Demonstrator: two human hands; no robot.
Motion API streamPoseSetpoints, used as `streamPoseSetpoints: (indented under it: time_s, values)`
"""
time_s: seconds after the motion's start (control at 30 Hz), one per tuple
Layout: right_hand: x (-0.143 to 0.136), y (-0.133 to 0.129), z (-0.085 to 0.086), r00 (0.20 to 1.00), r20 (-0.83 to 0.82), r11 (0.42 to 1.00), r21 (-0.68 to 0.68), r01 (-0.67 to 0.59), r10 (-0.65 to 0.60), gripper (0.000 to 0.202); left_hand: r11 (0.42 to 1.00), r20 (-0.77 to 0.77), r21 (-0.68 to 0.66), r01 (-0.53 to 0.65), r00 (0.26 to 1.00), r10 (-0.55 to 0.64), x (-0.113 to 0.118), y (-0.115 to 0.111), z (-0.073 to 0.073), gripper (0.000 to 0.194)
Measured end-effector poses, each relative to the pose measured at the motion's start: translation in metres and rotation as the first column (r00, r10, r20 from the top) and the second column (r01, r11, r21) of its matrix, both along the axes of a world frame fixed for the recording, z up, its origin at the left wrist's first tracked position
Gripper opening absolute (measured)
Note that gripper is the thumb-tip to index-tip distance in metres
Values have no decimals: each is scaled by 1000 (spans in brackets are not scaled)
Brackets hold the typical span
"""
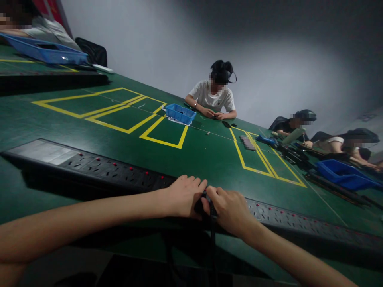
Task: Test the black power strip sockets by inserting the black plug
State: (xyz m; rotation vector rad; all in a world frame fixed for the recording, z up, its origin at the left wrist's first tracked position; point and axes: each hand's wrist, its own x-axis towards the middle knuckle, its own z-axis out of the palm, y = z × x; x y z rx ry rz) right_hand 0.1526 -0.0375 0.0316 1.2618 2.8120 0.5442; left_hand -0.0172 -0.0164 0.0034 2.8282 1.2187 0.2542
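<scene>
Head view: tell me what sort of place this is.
Probably a shared workroom: a green table with yellow outlines, a long socket strip, and people seated at it.

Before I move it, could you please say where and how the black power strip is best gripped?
I'd grip the power strip by its long edges at two well-spaced spots, from the near side: it is a long, narrow bar running across the green table, sockets facing up, so a single grip might let it tip.
</scene>
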Motion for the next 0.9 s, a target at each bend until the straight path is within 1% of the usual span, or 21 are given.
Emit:
streamPoseSetpoints:
  time_s: [0.1, 0.2, 0.3, 0.4, 0.47, 0.53, 0.6, 0.67, 0.7, 0.8, 0.9]
  values:
    - [0, 1, 15, 993, 108, 995, -87, -39, 48, 18, 1000, 1, -4, -17, 1000, 17, -3, 0, 4, 65]
    - [-2, 2, 28, 979, 183, 992, -107, -71, 90, 22, 999, 2, 22, -46, 999, 46, -6, -4, 6, 70]
    - [-3, 4, 39, 965, 203, 982, -124, -141, 164, 35, 995, -9, 47, -83, 996, 84, -5, -9, 6, 77]
    - [-4, 4, 44, 956, 205, 977, -89, -195, 210, 50, 991, -18, 65, -114, 993, 115, -5, -12, 6, 74]
    - [-3, 2, 42, 957, 190, 976, -32, -217, 219, 58, 989, -24, 72, -127, 991, 128, -9, -13, 6, 74]
    - [-2, 1, 36, 966, 151, 977, 4, -215, 212, 56, 988, -26, 73, -139, 990, 141, -15, -14, 5, 79]
    - [-1, 1, 27, 977, 98, 981, 13, -191, 189, 41, 986, -26, 73, -153, 988, 155, -21, -14, 4, 84]
    - [0, 2, 16, 987, 50, 987, 29, -157, 156, 23, 983, -24, 78, -166, 985, 169, -25, -14, 3, 85]
    - [1, 3, 11, 990, 29, 989, 41, -142, 141, 18, 982, -24, 84, -170, 985, 172, -25, -14, 3, 84]
    - [1, 6, 1, 992, -29, 990, 78, -119, 122, 11, 979, -22, 109, -172, 984, 175, -22, -15, 2, 81]
    - [2, 8, -1, 987, -68, 986, 98, -136, 143, 9, 974, -16, 130, -183, 982, 187, -18, -16, 2, 80]
